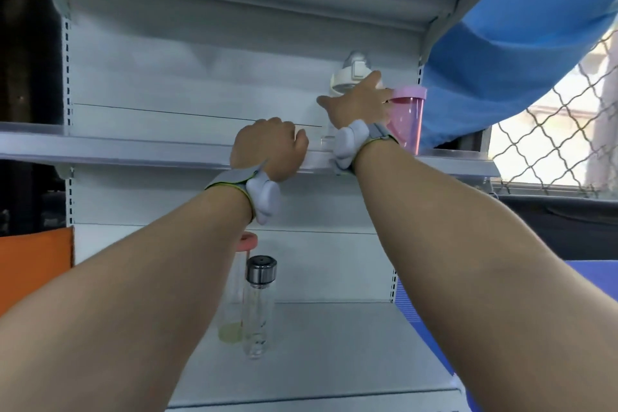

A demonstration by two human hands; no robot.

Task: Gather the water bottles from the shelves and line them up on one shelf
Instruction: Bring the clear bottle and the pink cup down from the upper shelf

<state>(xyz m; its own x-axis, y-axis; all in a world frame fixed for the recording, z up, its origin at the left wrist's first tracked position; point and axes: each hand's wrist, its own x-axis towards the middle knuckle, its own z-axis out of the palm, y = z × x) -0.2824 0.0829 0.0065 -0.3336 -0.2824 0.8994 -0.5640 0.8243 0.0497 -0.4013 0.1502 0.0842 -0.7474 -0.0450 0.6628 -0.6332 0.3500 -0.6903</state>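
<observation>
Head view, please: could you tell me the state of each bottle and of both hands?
Clear bottle with white flip lid: upright, upper shelf, lid closed, gripped by right hand.
Pink translucent tumbler: upright beside it, lid on.
Clear glass bottle with steel cap: upright, lower shelf, capped.
Clear bottle with pink cap: upright, partly hidden.
Left hand: curled on shelf edge.
Right hand: gripping.

The right hand [359, 104] grips a clear white-lidded bottle [351, 77] beside a pink tumbler [407, 117] on the upper shelf [133, 147]; the left hand [271, 147] seems to rest, curled, on the shelf's edge.
</observation>
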